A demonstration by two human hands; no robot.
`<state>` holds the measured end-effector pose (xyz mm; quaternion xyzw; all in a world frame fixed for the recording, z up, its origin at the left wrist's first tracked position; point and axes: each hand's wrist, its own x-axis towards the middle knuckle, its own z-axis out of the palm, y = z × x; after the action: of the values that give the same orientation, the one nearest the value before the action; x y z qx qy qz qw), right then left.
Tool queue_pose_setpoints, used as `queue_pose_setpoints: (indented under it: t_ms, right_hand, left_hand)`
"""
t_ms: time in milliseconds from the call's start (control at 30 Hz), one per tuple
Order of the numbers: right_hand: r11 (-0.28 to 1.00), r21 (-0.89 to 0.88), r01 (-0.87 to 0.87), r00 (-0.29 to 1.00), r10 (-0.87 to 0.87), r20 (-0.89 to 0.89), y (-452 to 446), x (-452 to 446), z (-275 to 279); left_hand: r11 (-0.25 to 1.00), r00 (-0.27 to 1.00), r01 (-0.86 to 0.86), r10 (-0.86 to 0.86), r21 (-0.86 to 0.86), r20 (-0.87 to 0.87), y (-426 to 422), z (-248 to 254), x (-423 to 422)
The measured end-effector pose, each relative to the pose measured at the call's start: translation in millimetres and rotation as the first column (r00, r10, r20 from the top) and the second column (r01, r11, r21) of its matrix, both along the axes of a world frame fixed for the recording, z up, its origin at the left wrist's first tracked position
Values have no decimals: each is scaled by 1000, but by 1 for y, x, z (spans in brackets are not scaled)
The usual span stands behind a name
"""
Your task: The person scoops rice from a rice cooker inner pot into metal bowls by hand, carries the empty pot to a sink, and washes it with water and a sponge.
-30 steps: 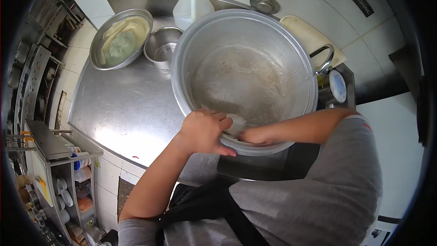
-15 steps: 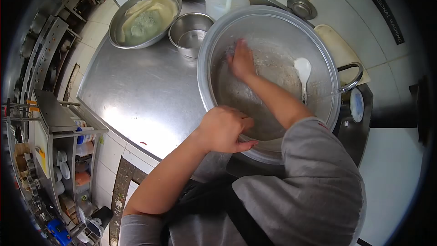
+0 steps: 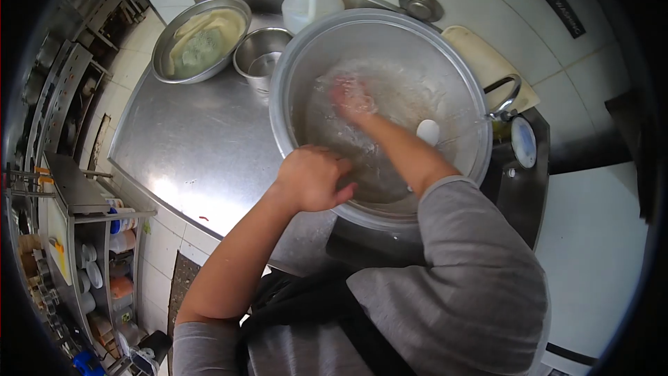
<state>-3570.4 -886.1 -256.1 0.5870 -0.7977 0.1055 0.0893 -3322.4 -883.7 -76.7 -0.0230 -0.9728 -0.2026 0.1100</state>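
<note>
Water (image 3: 327, 139) swirls and foams in the big basin (image 3: 390, 35), which sits over the right part of the steel table (image 3: 181, 132), directly in front of me. I have my left hand (image 3: 313, 177) on the basin's near-left rim, fingers bent over the edge and thumb set apart from them. My right hand (image 3: 353, 97) is down in the water toward the far left; it is blurred by motion and splashes, so I can't tell whether its fingers are spread or pinching anything. Close on the left is a small steel pot (image 3: 263, 59), then a wide bowl (image 3: 202, 42) holding pale yellowish material with a greenish mass. Behind these stands a translucent jug (image 3: 311, 0). Right of the basin, a curved faucet (image 3: 506, 94) reaches to the rim, with a pale board (image 3: 480, 63) behind it and a blue-and-white disc (image 3: 523, 142) on the near side. My right forearm cuts across the opening and blocks part of my view, including some of the white spoon (image 3: 428, 131). The basin is round, so I read no long axis in it; its mouth faces up toward me. The spoon's rounded end points away from me, its length running roughly near to far.
</note>
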Motion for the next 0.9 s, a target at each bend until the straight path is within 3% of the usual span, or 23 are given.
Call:
queue_pose_setpoints:
  t_ms: [33,67,100,133,167,200,233,267,333,367,400,433,467,500,533,567,600,667,700,767,800,867,900]
  right_hand:
    - [996,56,-73,943,50,330,-27,15,-40]
    - [986,-161,37,914,32,405,-32,58,-38]
    - [997,-69,-32,821,65,567,-27,73,-30]
    - [993,9,-118,699,76,711,-18,85,-24]
    - [900,-96,-424,506,324,799,10,90,-22]
    - [909,-20,-417,56,48,997,53,102,18]
    - [925,138,-353,-357,-269,894,97,116,64]
    - [849,220,-480,-349,-415,841,126,113,83]
    - [538,393,-745,108,-485,868,179,76,100]
    - [344,508,-789,368,-398,841,197,47,104]
    - [159,650,-743,598,-278,752,208,11,102]
    - [11,734,-679,729,-112,675,217,-34,89]
    - [-35,914,-405,913,36,406,206,-60,100]
    - [-94,992,-81,978,183,97,194,-87,112]
    - [182,980,76,996,25,-82,173,-97,145]
    - [380,894,236,877,313,-365,160,-153,100]
    - [525,810,260,820,324,-473,132,-180,89]
    - [586,768,260,626,503,-596,77,-181,107]
    - [589,771,244,623,514,-590,73,-186,102]
    - [732,677,75,520,551,-653,78,-190,101]
    - [732,677,72,519,552,-652,80,-187,99]
    - [795,602,72,824,292,-485,97,-171,94]
    - [782,596,184,899,112,-424,87,-143,93]
  left_hand:
    - [1000,1000,-3,3,-17,18,0,2,0]
    - [999,999,-5,6,-34,40,0,3,0]
    - [999,999,6,-5,-35,37,0,1,1]
    - [999,1000,1,0,-49,22,0,-3,1]
    - [998,1000,-9,9,-65,2,-1,-4,1]
    - [998,1000,-12,11,-65,-8,-1,-2,2]
    - [998,999,-18,21,-60,38,0,0,3]
    - [998,996,-22,27,-56,87,0,1,3]
    - [999,997,-20,24,-48,70,-1,2,4]
    - [999,998,-23,25,-37,58,-1,2,3]
    - [999,998,-27,29,-34,58,0,1,3]
    - [999,997,-30,32,-34,63,0,1,3]
    - [999,997,-36,38,-37,70,-1,0,3]
    - [998,996,-47,50,-38,76,-2,0,4]
    - [999,997,-36,38,-39,68,-2,-1,4]
    - [999,998,-28,30,-40,59,-1,-2,4]
    - [998,997,-49,51,-42,63,-1,-2,4]
    - [998,997,-46,48,-46,57,-2,-1,4]
    - [997,996,-61,64,-45,66,-2,-2,4]
    - [998,995,-67,68,-23,70,-1,-2,3]
    - [997,995,-70,72,-23,71,-1,-1,4]
    - [997,992,-70,72,-22,99,-1,2,2]
    - [998,993,-62,64,-21,98,-1,1,1]
